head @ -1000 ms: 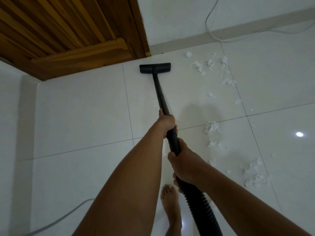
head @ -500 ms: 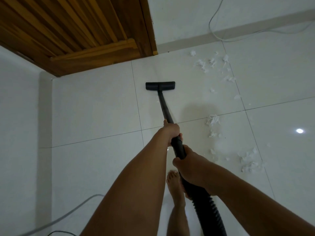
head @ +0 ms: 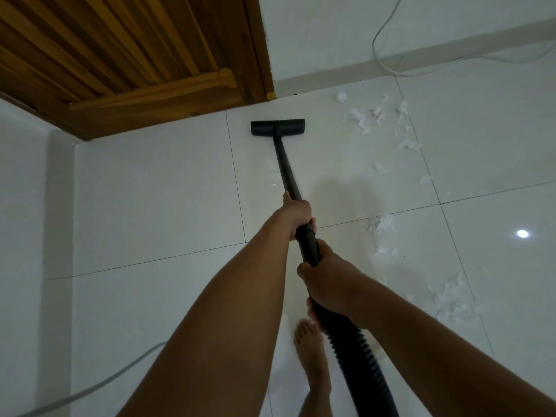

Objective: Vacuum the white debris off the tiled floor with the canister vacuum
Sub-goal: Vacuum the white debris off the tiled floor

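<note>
In your head view both hands grip the wand (head: 285,167), left hand (head: 296,213) ahead and right hand (head: 328,284) just behind at the hose (head: 358,365). The floor head (head: 277,127) sits well ahead of them on bare tiled floor (head: 150,206). The white debris (head: 380,222) lies scattered to the right of your hands, so most of the job looks undone. Since half a second ago you've pushed the floor head out toward the door (head: 120,55).

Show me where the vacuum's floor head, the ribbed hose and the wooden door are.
floor head (head: 277,127), head view, middle of the black nozzle bar.
ribbed hose (head: 358,365), head view, on its ridges.
wooden door (head: 120,55), head view, on its slats.
</note>
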